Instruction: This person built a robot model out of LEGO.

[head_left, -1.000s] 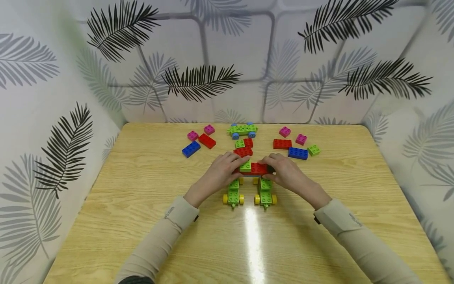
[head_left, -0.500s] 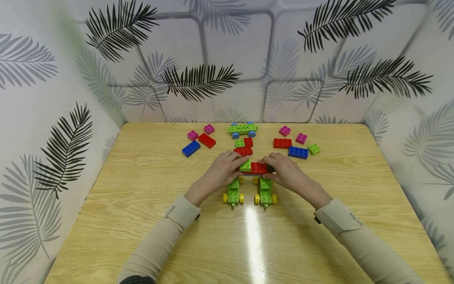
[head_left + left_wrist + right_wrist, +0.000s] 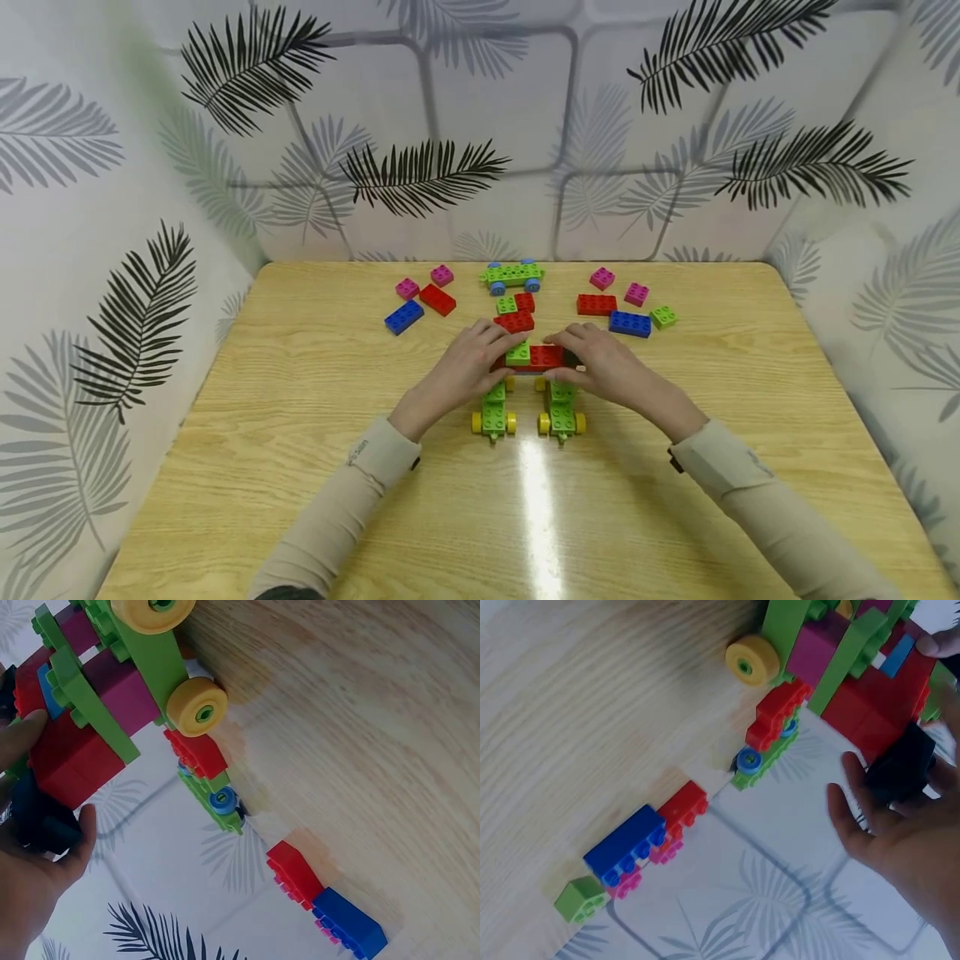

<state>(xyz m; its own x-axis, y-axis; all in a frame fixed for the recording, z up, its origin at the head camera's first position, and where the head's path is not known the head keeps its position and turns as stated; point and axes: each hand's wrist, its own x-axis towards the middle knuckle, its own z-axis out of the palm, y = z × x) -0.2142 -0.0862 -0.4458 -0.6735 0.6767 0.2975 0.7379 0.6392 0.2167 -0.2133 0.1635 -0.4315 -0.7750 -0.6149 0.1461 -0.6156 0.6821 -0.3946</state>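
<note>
In the head view a toy building-brick model stands mid-table. Its red bricks (image 3: 546,357) span two green wheeled bases (image 3: 562,417) with yellow wheels, and a lime brick (image 3: 517,353) sits on top. Purple bricks (image 3: 126,694) show between green layers in the left wrist view. My left hand (image 3: 468,360) grips the model's left end, thumb toward me and fingers behind. My right hand (image 3: 611,365) holds the right end in the same way. A dark piece (image 3: 901,763) shows at the model's end beside the right fingers; its kind is unclear.
Behind the model lie joined red and lime bricks (image 3: 515,321) and a green car base (image 3: 513,274) with blue wheels. Blue (image 3: 404,317), red (image 3: 438,299) and pink bricks lie back left. Similar bricks, including a blue one (image 3: 630,323) and a lime one (image 3: 663,317), lie back right.
Both hands stay on the model with hardly any movement. The right thumb has shifted slightly left along the model's near side.
</note>
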